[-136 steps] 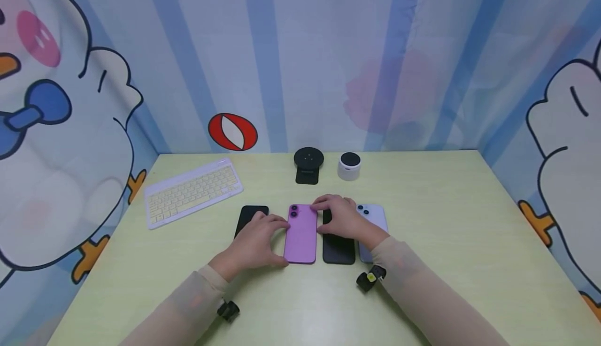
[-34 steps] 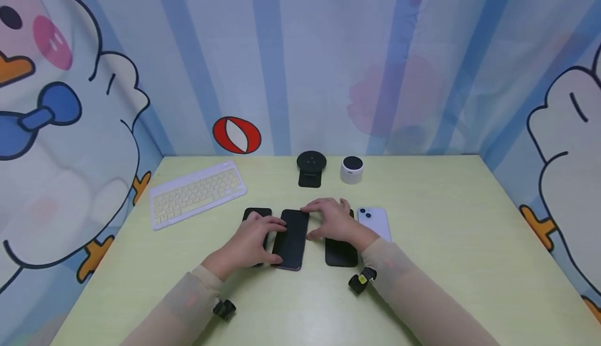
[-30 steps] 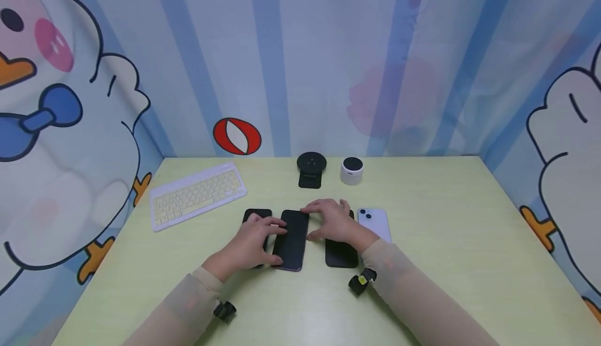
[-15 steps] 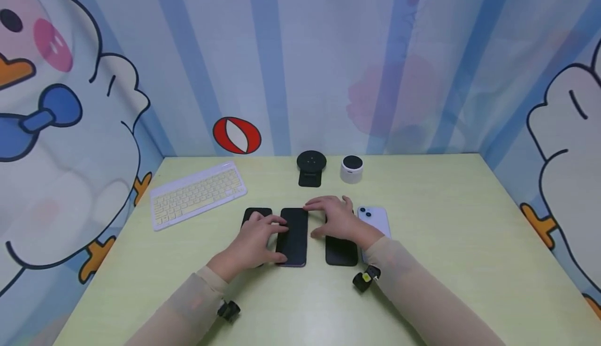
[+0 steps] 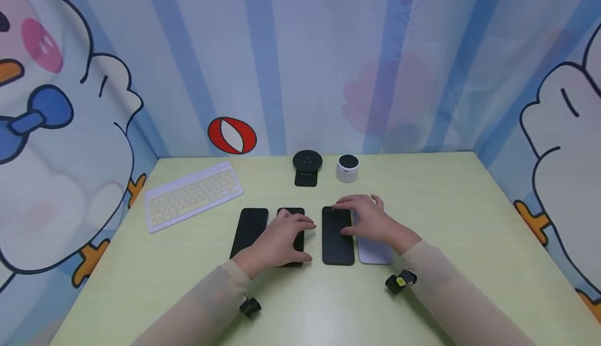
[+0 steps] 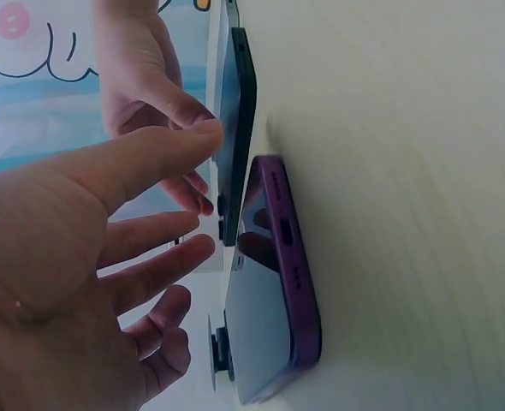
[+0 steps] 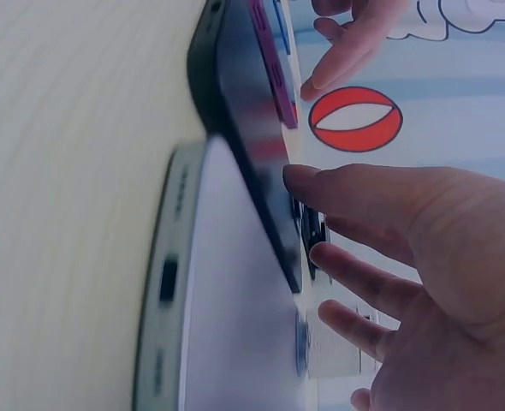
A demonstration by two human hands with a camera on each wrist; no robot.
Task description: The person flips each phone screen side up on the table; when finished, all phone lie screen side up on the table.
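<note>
Several phones lie in a row on the table [image 5: 432, 200]. My left hand [image 5: 281, 239] hovers above the purple-edged phone [image 6: 291, 265], whose dark screen faces up, with fingers and thumb spread and gripping nothing. My right hand [image 5: 373, 221] is over a black phone [image 5: 338, 247] with a dark green edge. Its index finger is near the far end and its thumb is over the face; contact is unclear. Small camera bumps show at that phone's far end in the left wrist view. A lavender phone [image 5: 374, 252] lies beside it, partly under the right hand.
Another black phone [image 5: 249, 228] lies at the row's left end. Behind it is a pale keyboard [image 5: 192, 194], set at an angle. A black round-topped stand [image 5: 307, 166] and a small white cylinder with a black top [image 5: 348, 169] stand near the back curtain [image 5: 310, 64].
The purple phone, back up 4.5 s ago, now lies screen up. Since half a second ago, both hands have shifted right, the right one from beside the purple-edged phone to over the black one.
</note>
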